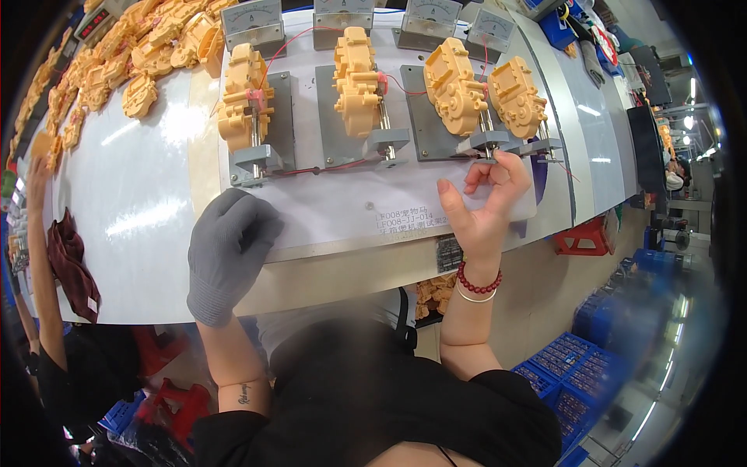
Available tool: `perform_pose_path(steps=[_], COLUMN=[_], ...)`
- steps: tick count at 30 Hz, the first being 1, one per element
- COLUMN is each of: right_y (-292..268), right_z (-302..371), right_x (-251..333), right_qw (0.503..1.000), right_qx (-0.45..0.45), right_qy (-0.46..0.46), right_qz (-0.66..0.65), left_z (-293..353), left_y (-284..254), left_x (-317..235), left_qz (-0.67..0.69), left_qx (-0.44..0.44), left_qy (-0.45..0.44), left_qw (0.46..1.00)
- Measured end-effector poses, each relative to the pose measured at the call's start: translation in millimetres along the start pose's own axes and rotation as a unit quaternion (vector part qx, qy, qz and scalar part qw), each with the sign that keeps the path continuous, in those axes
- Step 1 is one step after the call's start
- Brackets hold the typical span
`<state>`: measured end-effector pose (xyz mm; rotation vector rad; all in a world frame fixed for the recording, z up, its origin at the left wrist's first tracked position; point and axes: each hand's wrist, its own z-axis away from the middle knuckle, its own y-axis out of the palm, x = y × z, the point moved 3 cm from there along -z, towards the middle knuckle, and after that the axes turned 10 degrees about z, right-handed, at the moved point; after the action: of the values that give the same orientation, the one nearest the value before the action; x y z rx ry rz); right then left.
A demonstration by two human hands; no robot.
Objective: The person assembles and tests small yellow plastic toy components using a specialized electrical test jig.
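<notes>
My right hand (490, 206), bare, is raised with thumb and index finger apart. The index fingertip is at the metal rod end of the third test fixture (484, 145), touching or just in front of it. On the near side of the board my left hand (232, 245), in a grey knitted glove, rests with fingers curled in; its palm is hidden. The first fixture (257, 159) is nearest to it. Yellow plastic gearbox housings stand on the fixtures: one far left (247, 97), one in the middle (358, 86), and two at right (454, 87) (517, 97).
Analog panel meters (254, 23) stand behind the fixtures, with thin red wires (299, 35) between. More yellow housings (140, 93) are heaped at the back left. A dark red cloth (71, 261) lies near a co-worker's arm (43, 272). Blue crates (564, 354) and a red stool (583, 237) stand at right.
</notes>
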<state>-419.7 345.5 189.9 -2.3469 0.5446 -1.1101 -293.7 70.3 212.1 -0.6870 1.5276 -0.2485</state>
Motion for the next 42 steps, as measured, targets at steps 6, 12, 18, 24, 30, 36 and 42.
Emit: perform_pose_path(steps=[6,12,18,24,30,36,42], right_y=[0.0,0.0,-1.3,-3.9,-3.6,0.4,0.6], right_z=[0.9,1.2,0.5,-1.0,-0.4,1.0,5.0], right_x=[1.5,0.0,-0.1,-0.1,0.5,2.4,-0.9], right_qw=[1.0,1.0,1.0,1.0,1.0,1.0,0.998], right_qx=[0.004,0.001,0.004,0.004,-0.004,0.002,-0.049], right_qy=[0.0,0.0,-0.004,-0.015,-0.01,-0.025,-0.027], right_qz=[0.009,0.017,0.004,-0.004,-0.026,-0.009,-0.018], left_z=[0.7,0.2,0.0,0.1,0.8,1.5,0.6], left_y=[-0.2,1.2,0.1,0.3,0.1,0.0,0.8], left_x=[0.6,2.8,3.0,3.4,3.6,3.7,3.2], left_qz=[0.0,0.0,-0.005,0.007,0.016,0.014,0.01], left_qx=[-0.001,-0.004,-0.003,-0.003,-0.005,-0.002,-0.002], left_qy=[-0.001,0.017,0.016,0.013,0.017,0.005,0.008], left_qw=[1.0,1.0,1.0,1.0,1.0,1.0,1.0])
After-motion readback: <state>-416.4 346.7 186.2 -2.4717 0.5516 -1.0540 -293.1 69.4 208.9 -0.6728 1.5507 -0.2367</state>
